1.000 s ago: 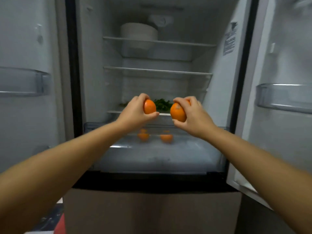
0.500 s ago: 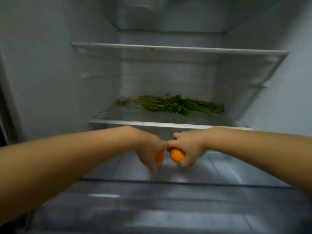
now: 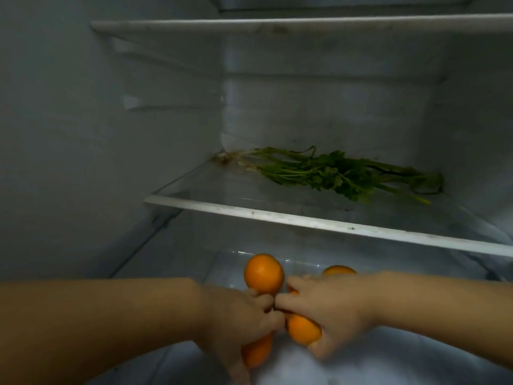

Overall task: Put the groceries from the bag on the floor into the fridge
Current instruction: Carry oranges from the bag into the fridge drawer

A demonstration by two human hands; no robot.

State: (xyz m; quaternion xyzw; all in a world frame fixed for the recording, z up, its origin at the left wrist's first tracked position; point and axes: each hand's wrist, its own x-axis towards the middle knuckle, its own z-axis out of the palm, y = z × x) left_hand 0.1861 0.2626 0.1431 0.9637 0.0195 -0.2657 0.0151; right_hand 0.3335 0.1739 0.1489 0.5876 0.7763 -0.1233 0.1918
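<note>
1. Reaching into the fridge (image 3: 69, 129), both hands sit low in the frame over the bottom drawer (image 3: 388, 357), below the glass shelf (image 3: 319, 222).
2. Left hand (image 3: 238, 320): curled around an orange (image 3: 258, 351), which shows under the palm, fingers pointing down. Grip looks closed on it.
3. Right hand (image 3: 330, 309): wrapped over a second orange (image 3: 304, 330), fruit visible at the thumb side, fingers reaching down past it.
4. The two hands touch at the fingertips, middle of the frame; the held oranges are just beside each other.
5. Third orange (image 3: 263, 273): loose in the drawer, just behind the left hand's knuckles, in full view. Cannot tell if the fingers touch it.
6. Fourth orange (image 3: 338, 270): only the top edge shows above the right hand, further back in the drawer.
7. Cannot tell whether the held oranges rest on the drawer floor or hang just above it; the hands block the contact.
8. Herbs (image 3: 333, 173): a leafy green bunch lying flat on the glass shelf, roots toward the left back corner, leaves to the right, near the back wall.
9. Upper shelf (image 3: 277, 25): spans the top of the frame, nothing visible on it from this angle.
10. Lighting is dim, interior greyish; both forearms are bare.
</note>
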